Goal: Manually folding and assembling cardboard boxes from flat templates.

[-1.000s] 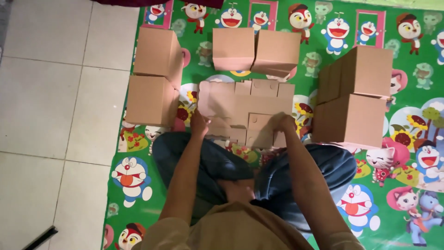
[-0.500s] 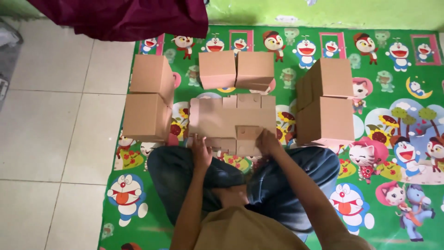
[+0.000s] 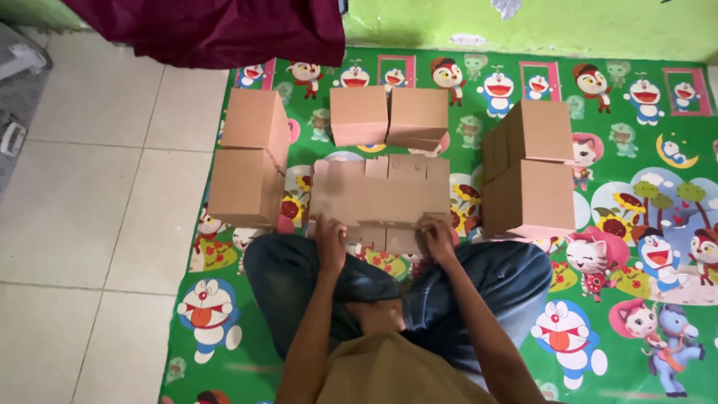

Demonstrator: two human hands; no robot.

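Note:
A flat, unfolded cardboard box blank (image 3: 378, 196) lies on the green cartoon mat (image 3: 621, 299) just beyond my crossed legs. My left hand (image 3: 329, 243) grips its near edge at the left. At the near edge on the right, my right hand (image 3: 436, 238) pinches a flap. Both forearms reach forward over my jeans.
Folded cardboard boxes stand around the blank: two stacked at the left (image 3: 250, 161), two side by side at the back (image 3: 389, 116), a stack at the right (image 3: 529, 168). A dark red cloth (image 3: 217, 30) hangs at the top. White floor tiles (image 3: 82, 194) lie to the left.
The camera view has tilted up, showing more wall and cloth. Both hands have shifted along the blank's near edge and stay on it.

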